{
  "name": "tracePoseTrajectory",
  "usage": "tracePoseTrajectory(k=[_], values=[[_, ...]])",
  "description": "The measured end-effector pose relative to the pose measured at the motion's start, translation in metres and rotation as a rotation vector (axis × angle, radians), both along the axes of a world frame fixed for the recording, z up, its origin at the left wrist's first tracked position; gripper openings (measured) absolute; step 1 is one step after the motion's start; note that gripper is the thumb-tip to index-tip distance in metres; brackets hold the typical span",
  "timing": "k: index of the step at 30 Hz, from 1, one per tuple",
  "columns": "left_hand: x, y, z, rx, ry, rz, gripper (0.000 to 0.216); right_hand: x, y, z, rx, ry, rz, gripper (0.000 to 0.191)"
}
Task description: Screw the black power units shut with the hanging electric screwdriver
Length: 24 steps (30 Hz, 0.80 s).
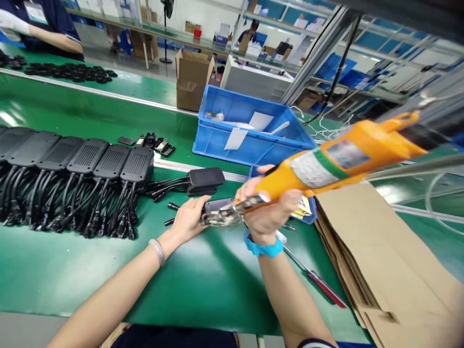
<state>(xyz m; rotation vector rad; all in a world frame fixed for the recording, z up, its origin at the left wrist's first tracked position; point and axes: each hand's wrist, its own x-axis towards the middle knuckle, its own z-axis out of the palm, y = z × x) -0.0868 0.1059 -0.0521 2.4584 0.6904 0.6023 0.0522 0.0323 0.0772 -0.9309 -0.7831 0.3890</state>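
Observation:
An orange electric screwdriver slants across the view, its metal front end pointing down and left. My right hand is wrapped round its lower body. Below the tool's front end lies a black plastic box, mostly hidden by the tool and my fingers. At the box's left side, my left hand grips it with fingers bent. Where the screwdriver's bit touches cannot be made out. Just behind sits another black box with cables. A screwdriver with a red and black handle lies right of my right wrist.
Several finished-looking black boxes with cables stand in a row at left. A blue crate holding papers is behind. Flat cardboard is stacked at right. Across the bench a co-worker's gloved hand shows near black round parts.

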Motion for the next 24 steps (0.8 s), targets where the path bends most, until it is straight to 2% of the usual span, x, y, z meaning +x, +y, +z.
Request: tracePoseTrajectory(k=[2, 4, 6, 8, 12, 16, 20, 24], values=[[-0.006, -0.002, 0.012, 0.139, -0.062, -0.010, 0.064, 0.014, -0.013, 0.023, 0.021, 0.054, 0.043, 0.052], [-0.010, 0.002, 0.025, 0.236, -0.153, 0.036, 0.061, 0.030, -0.025, 0.049, 0.020, 0.051, 0.023, 0.054], [-0.011, 0.016, 0.039, 0.214, -0.235, 0.115, 0.062, 0.044, -0.031, 0.068, 0.043, 0.004, 0.003, 0.053], [-0.010, 0.038, 0.054, 0.087, -0.258, 0.187, 0.069, 0.055, -0.031, 0.076, 0.075, -0.040, 0.005, 0.053], [-0.001, 0.092, 0.074, -0.231, -0.060, 0.138, 0.080, 0.068, -0.014, 0.065, 0.041, -0.026, -0.007, 0.056], [0.012, 0.130, 0.083, -0.330, 0.102, 0.015, 0.070, 0.081, 0.003, 0.045, -0.036, -0.045, -0.007, 0.047], [0.017, 0.137, 0.087, -0.425, 0.227, -0.187, 0.058, 0.090, 0.004, 0.037, -0.105, -0.169, -0.037, 0.044], [0.005, 0.115, 0.085, -0.447, 0.283, -0.242, 0.072, 0.091, -0.011, 0.025, -0.171, -0.237, -0.122, 0.056]])
